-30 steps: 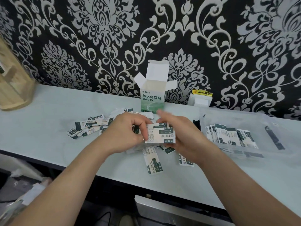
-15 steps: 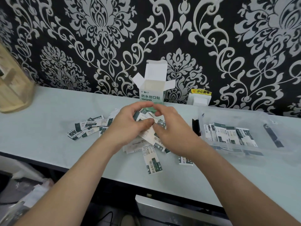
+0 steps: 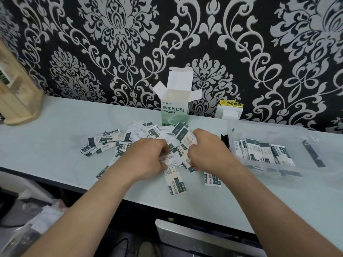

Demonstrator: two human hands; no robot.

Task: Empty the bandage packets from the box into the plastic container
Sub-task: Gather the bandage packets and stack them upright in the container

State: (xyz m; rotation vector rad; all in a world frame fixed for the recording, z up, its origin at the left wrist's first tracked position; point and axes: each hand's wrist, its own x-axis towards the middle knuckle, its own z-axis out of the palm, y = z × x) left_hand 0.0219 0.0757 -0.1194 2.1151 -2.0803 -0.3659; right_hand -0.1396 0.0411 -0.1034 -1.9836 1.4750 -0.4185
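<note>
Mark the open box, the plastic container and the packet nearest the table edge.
open box (image 3: 175, 112), head view, printed front face.
plastic container (image 3: 274, 131), head view, bare far wall.
nearest packet (image 3: 175, 182), head view, its middle.

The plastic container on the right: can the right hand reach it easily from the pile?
Probably yes. The right hand, gripping packets, is just left of the plastic container, whose top looks open; only a small black piece by its left wall lies between.
</note>
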